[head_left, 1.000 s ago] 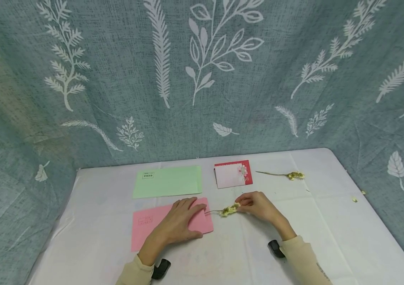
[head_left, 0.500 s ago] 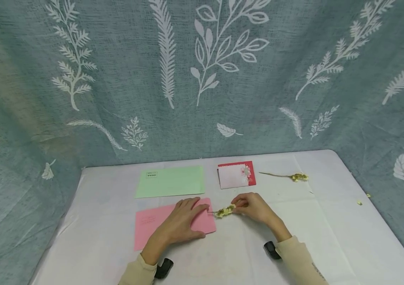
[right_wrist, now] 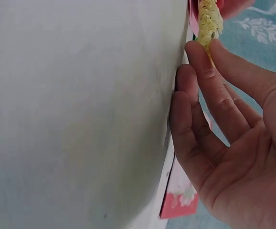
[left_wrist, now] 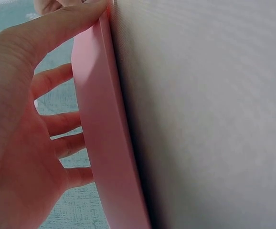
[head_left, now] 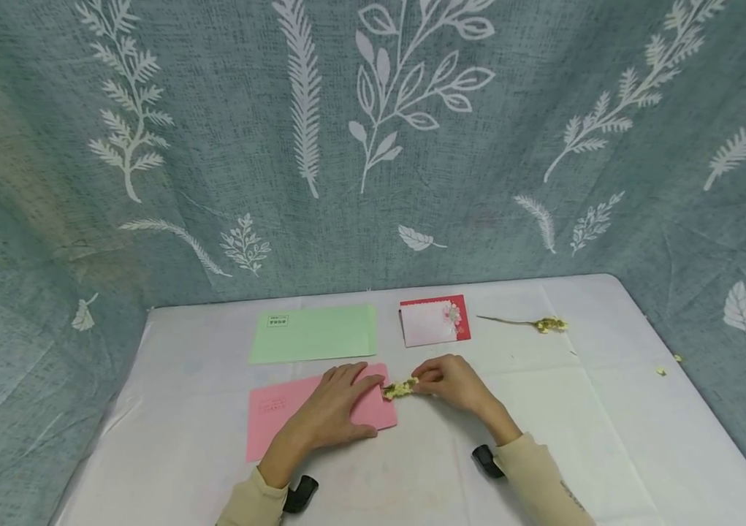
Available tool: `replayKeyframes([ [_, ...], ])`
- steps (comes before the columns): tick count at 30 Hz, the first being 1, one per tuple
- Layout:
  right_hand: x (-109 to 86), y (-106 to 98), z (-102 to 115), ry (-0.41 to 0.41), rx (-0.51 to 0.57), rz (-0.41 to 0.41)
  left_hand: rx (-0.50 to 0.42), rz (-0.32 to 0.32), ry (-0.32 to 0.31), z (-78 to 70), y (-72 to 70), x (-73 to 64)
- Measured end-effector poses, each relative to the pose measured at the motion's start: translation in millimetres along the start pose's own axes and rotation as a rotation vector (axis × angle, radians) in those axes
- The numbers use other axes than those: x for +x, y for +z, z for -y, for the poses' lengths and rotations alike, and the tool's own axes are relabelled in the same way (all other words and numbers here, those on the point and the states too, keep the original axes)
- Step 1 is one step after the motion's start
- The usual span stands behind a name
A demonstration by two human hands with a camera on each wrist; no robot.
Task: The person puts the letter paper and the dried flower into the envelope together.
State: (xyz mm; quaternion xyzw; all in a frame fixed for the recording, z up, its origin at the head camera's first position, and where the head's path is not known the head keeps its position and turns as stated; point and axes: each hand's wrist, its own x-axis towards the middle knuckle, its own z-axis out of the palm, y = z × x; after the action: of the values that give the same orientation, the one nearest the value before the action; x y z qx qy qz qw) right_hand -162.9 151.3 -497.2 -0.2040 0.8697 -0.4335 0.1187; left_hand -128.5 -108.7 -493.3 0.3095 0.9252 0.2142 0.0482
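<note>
My left hand [head_left: 333,416] spans the pink envelope [head_left: 274,420], its thumb at the near edge and its fingertips at the far edge. The left wrist view has the thumb and fingers on opposite edges of that envelope [left_wrist: 97,119]. With thumb and forefinger my right hand [head_left: 454,383] pinches the tip of a small yellow dried flower sprig [head_left: 399,389]. The stem of this sprig is hidden inside the envelope's right end, and its blossoms lie at the opening. In the right wrist view the blossoms [right_wrist: 209,21] stick out past the fingertips.
Behind the hands lie a green envelope [head_left: 320,334] and a red and white floral card [head_left: 434,321]. A second dried sprig [head_left: 546,324] rests right of the card. Small petal bits [head_left: 660,371] are near the table's right edge. A patterned curtain [head_left: 346,146] hangs behind the white table [head_left: 609,409].
My right hand has moved left, sliding the sprig's stem into the pink envelope until only the blossoms show. The left hand has stayed on the envelope.
</note>
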Motion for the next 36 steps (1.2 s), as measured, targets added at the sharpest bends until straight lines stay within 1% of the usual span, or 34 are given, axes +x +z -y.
replayKeyframes([
  [7, 2.9, 5, 3, -0.02, -0.029, 0.0, -0.004, -0.005, 0.003, 0.1, 0.1, 0.1],
  [14, 4.1, 9, 7, -0.012, -0.058, -0.007, 0.0, -0.003, 0.004, -0.1, -0.1, 1.0],
  [21, 6.5, 14, 9, -0.026, -0.049, 0.013, -0.006, 0.012, 0.001, 0.0, -0.5, 1.2],
  [28, 7.5, 19, 11, -0.054, -0.04, 0.027, 0.003, -0.009, 0.023, 0.8, 0.4, 0.9],
  [32, 7.4, 22, 14, -0.027, -0.049, 0.008, 0.006, -0.016, 0.025, 1.0, 1.2, 0.6],
  [36, 8.1, 25, 18, 0.012, -0.069, -0.034, 0.008, -0.013, 0.023, 0.8, 0.9, 0.0],
])
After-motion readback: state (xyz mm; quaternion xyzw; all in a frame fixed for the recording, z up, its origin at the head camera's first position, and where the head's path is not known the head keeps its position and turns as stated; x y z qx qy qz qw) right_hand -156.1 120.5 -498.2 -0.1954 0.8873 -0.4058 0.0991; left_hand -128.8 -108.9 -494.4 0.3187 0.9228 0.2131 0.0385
